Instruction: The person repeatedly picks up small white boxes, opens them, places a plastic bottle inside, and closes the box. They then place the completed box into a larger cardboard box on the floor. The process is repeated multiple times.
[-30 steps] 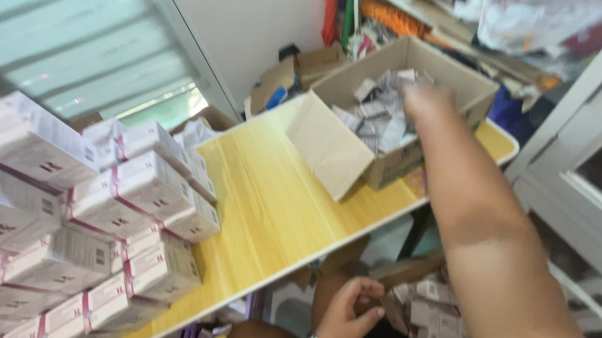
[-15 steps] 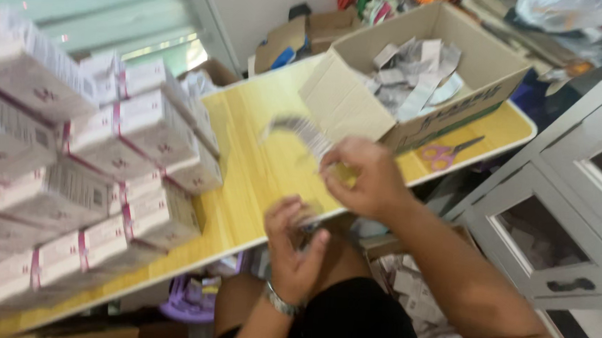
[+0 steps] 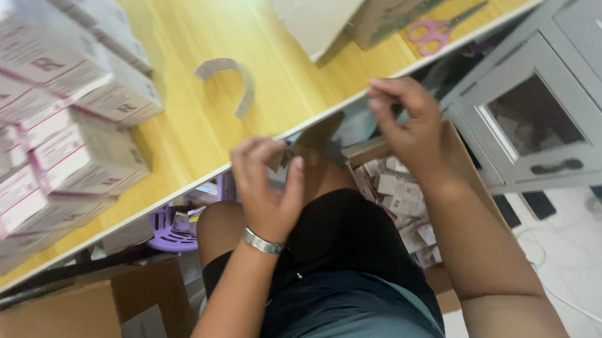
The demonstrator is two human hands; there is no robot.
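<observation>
**Both hands pinch paper at the bench edge**

Just below the yellow bench (image 3: 205,28) edge, the left hand (image 3: 266,188) pinches a small flat piece of card (image 3: 278,157). The right hand (image 3: 407,120) beside it pinches something blurred. On the bench: a curled paper strip (image 3: 231,79), stacked white cartons (image 3: 50,123), purple scissors (image 3: 434,29), a cardboard box (image 3: 326,8).

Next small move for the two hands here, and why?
Probably bring the right hand toward the left hand to join the pieces. Both pinch small blurred card or paper pieces at the yellow table edge, apart above the lap. A curved paper strip lies loose on the table.
</observation>
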